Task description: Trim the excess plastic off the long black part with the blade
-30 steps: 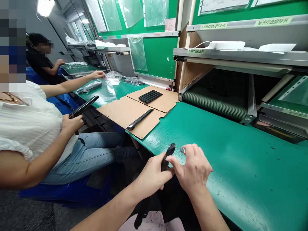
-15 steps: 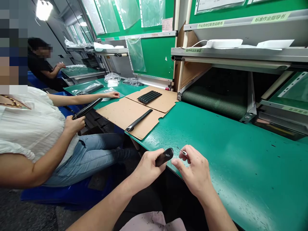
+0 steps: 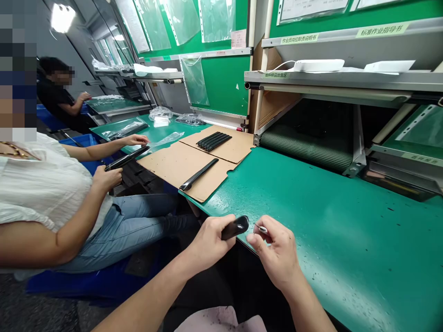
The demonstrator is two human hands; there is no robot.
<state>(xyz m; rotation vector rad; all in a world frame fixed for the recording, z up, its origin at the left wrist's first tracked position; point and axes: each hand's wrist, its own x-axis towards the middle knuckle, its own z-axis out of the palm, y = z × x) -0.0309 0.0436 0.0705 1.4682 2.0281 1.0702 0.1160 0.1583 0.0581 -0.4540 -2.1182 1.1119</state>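
Black bar (image 3: 236, 227) fills clenched left hand (image 3: 212, 242), right hand (image 3: 278, 249) curled around a thin tool (image 3: 263, 229)

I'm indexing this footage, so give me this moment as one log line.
left hand: holds black part | right hand: holds small thin tool | cardboard: single strip, row of strips

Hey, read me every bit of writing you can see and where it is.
"作业员岗位职责说明书": left label on the upper shelf edge.
"标准作业指导书": right label, same edge.
"件样品放置区": lower shelf label; first character unclear.
Too small or blurred: pink slip, posted sheet, far-right label.
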